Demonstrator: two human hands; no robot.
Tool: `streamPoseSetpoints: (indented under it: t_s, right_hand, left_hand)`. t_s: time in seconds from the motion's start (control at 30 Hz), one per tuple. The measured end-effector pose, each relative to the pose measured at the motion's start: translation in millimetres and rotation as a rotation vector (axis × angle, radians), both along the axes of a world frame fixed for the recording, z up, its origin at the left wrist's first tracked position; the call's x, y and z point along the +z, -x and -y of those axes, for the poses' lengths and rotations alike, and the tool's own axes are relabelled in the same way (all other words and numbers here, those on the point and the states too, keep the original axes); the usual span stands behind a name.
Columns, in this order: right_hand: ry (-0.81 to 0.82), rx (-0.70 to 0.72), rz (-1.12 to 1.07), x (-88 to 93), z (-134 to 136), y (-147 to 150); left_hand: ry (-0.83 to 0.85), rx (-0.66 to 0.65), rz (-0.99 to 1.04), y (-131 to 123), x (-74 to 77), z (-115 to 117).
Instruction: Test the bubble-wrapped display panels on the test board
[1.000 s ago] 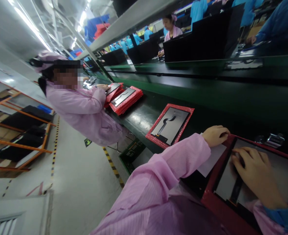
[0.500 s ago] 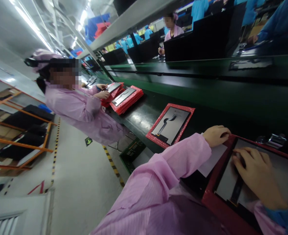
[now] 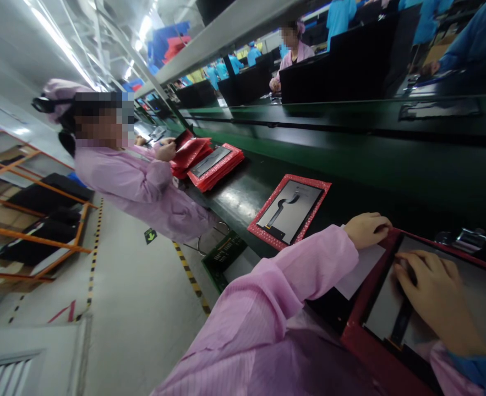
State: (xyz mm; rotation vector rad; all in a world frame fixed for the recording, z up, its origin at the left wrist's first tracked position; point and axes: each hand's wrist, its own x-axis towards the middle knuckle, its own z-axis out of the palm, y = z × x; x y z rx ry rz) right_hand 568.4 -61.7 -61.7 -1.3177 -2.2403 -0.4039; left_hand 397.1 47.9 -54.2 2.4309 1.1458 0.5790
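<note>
At the right, a display panel with a grey back and dark border lies on a red bubble-wrap bag. My right hand rests over the panel, thumb and fingers bent together at the upper end of its dark flat cable; the fingertips partly hide what they grip. My left hand is closed at the bag's upper left corner, its fingertips hard to see. Under the left wrist lies a white sheet. Another panel lies on its own red bag to the left.
A shiny metal object stands behind the right panel. Further left is a stack of red bags with a panel on top, beside a co-worker in pink. A green crate sits below the bench edge.
My hands stay almost in place on the bag and panel. The co-worker at the left has lifted a dark panel over the red bags. The view has shifted slightly.
</note>
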Motion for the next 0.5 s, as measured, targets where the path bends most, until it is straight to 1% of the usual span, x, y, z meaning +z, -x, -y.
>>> streamPoseSetpoints:
  t_s: [0.13,0.33,0.43,0.5]
  right_hand:
    - [0.057,-0.03,0.0,1.7,1.5,-0.1]
    - [0.024,0.02,0.037,1.3,1.3,-1.4]
    - [0.042,0.016,0.061,0.5,1.2,-1.8]
    - [0.012,0.009,0.052,0.2,1.1,-2.0]
  left_hand:
    - [0.004,0.001,0.001,-0.2,0.8,0.6]
    - [0.015,0.005,0.004,-0.2,1.3,0.9]
    - [0.03,0.013,-0.005,0.2,3.9,2.0]
    - [0.036,0.019,-0.015,0.4,5.7,2.9]
